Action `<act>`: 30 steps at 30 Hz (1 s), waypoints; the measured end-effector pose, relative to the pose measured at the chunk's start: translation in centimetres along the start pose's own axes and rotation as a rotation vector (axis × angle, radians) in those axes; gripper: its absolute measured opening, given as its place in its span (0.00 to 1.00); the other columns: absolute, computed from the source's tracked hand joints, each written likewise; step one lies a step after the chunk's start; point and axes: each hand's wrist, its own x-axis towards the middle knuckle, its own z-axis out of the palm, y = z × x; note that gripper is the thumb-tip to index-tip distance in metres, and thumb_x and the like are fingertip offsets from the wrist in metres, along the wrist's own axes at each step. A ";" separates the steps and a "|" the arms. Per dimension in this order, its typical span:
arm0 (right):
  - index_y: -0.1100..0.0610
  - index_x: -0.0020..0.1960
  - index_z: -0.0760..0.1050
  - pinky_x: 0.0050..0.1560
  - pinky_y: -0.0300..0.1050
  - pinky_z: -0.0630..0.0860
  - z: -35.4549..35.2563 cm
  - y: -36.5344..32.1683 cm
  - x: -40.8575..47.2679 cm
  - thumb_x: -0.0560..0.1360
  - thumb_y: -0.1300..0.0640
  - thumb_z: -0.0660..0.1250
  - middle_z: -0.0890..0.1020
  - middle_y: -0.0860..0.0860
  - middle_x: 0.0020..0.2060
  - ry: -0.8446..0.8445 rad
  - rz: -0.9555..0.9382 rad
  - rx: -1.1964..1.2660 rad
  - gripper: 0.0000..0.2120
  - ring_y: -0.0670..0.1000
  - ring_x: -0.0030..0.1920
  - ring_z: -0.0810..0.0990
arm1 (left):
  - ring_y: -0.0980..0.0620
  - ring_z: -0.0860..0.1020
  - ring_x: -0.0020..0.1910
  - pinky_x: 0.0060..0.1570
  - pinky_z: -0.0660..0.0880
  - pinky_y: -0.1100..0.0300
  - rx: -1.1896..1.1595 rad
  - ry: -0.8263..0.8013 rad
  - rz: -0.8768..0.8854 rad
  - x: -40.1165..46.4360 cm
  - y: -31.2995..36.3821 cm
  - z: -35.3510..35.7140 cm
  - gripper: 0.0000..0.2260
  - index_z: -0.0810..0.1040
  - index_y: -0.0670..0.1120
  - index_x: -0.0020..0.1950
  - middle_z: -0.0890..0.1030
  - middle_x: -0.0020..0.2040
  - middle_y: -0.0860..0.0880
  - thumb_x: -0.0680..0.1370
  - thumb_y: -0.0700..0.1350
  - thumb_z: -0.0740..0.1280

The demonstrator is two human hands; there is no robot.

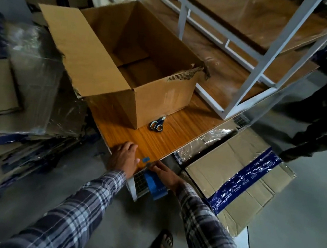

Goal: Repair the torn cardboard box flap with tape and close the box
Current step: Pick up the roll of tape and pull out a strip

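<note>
- A storeroom with a grey floor [299,235], flattened cartons and a white metal rack [266,60] surrounds a wood-grain worktop [156,141].
- The open cardboard box [137,64] stands on the worktop, its near-right rim torn; scissors [157,124] lie just beside it.
- The left hand [123,158] rests flat, fingers spread, at the worktop's near edge.
- The right hand [165,175] grips a blue tape roll [155,185] below that edge.
- A small blue tape piece [146,159] lies between the hands.

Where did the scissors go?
The scissors lie on the wooden table, right against the near corner of the open cardboard box, in the middle of the head view, farther away than both hands.
</note>
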 end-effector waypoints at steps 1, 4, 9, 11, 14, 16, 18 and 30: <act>0.50 0.69 0.74 0.63 0.50 0.78 -0.1 -0.4 -0.2 0.87 0.50 0.59 0.79 0.54 0.65 -0.008 0.008 -0.026 0.12 0.54 0.62 0.79 | 0.47 0.68 0.72 0.64 0.73 0.46 -0.005 0.003 -0.003 0.0 0.0 0.0 0.22 0.69 0.54 0.76 0.67 0.77 0.53 0.82 0.52 0.67; 0.50 0.72 0.72 0.62 0.48 0.78 0.2 -0.9 -0.4 0.88 0.50 0.57 0.78 0.54 0.66 0.009 0.031 -0.039 0.15 0.54 0.62 0.79 | 0.47 0.70 0.70 0.62 0.74 0.47 -0.075 0.009 -0.050 -0.3 0.3 -0.1 0.18 0.71 0.53 0.74 0.68 0.76 0.54 0.84 0.51 0.64; 0.29 0.61 0.72 0.71 0.64 0.73 0.3 0.2 1.0 0.73 0.29 0.59 0.77 0.51 0.68 0.056 0.083 -0.173 0.17 0.56 0.65 0.78 | 0.49 0.71 0.68 0.62 0.74 0.48 -0.209 -0.037 -0.085 -0.6 0.0 -0.1 0.16 0.72 0.55 0.72 0.68 0.75 0.53 0.84 0.49 0.65; 0.30 0.62 0.71 0.66 0.64 0.76 0.5 -0.5 0.7 0.73 0.30 0.58 0.76 0.53 0.68 0.064 0.105 -0.221 0.18 0.58 0.64 0.78 | 0.48 0.69 0.72 0.65 0.72 0.49 -0.231 -0.063 -0.087 -0.6 0.1 -0.7 0.20 0.70 0.55 0.76 0.66 0.77 0.53 0.84 0.49 0.65; 0.33 0.66 0.69 0.64 0.63 0.78 0.9 -1.7 -0.3 0.80 0.36 0.56 0.76 0.55 0.68 0.088 0.109 -0.279 0.15 0.59 0.62 0.79 | 0.47 0.65 0.76 0.69 0.69 0.49 -0.315 -0.096 -0.080 -0.5 0.1 -1.3 0.22 0.68 0.55 0.78 0.63 0.79 0.51 0.84 0.46 0.65; 0.33 0.68 0.68 0.64 0.63 0.79 1.1 -1.6 -0.4 0.81 0.36 0.55 0.77 0.55 0.67 0.095 0.098 -0.304 0.16 0.57 0.59 0.80 | 0.47 0.64 0.76 0.69 0.70 0.48 -0.358 -0.127 -0.081 -0.3 -0.1 -1.5 0.22 0.68 0.56 0.78 0.63 0.79 0.52 0.84 0.46 0.65; 0.34 0.69 0.67 0.61 0.61 0.80 1.3 -1.5 -0.3 0.80 0.35 0.55 0.78 0.57 0.66 0.121 0.081 -0.352 0.18 0.57 0.54 0.80 | 0.48 0.65 0.75 0.67 0.71 0.48 -0.376 -0.146 -0.069 -0.1 -0.6 -1.5 0.22 0.69 0.58 0.77 0.63 0.78 0.53 0.84 0.46 0.65; 0.31 0.75 0.64 0.70 0.58 0.74 0.1 -3.6 -4.1 0.82 0.40 0.62 0.74 0.53 0.72 0.050 -0.042 -0.105 0.23 0.56 0.68 0.77 | 0.51 0.76 0.60 0.65 0.74 0.43 -0.478 -0.244 -0.074 1.0 -2.8 -2.0 0.27 0.81 0.61 0.57 0.80 0.62 0.53 0.78 0.72 0.48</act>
